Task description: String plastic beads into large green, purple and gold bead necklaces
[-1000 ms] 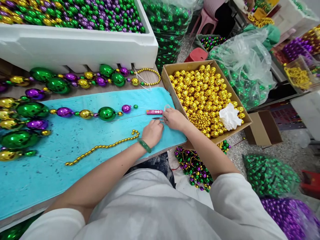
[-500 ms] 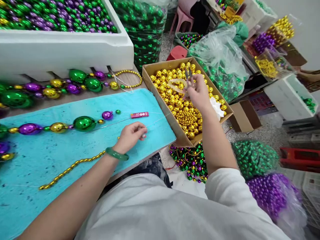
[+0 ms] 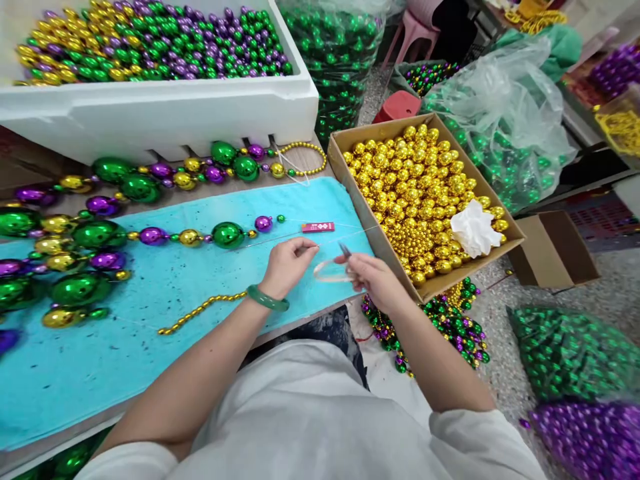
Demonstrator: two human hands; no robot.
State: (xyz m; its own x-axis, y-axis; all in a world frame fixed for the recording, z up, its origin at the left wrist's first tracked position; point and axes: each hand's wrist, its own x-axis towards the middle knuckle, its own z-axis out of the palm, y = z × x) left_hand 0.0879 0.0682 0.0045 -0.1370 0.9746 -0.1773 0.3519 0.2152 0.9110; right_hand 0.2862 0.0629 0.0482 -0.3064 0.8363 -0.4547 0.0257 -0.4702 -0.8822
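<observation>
Bead strand (image 3: 229, 235) on blue cloth (image 3: 200, 360), small green bead at its right end. Clear line (image 3: 350, 235) spans cloth toward cardboard box (image 3: 363, 210) of gold beads. Left hand (image 3: 287, 265) narrow, fingertips pinching clear line. Right hand (image 3: 377, 279) grips snips (image 3: 345, 251), dark tips out; pale loop (image 3: 330, 278) beside, blurred. Pink label (image 3: 318, 227) near left fingertips. Gold bead chain (image 3: 203, 307) by left wrist. White foam box (image 3: 200, 110) beyond cloth.
</observation>
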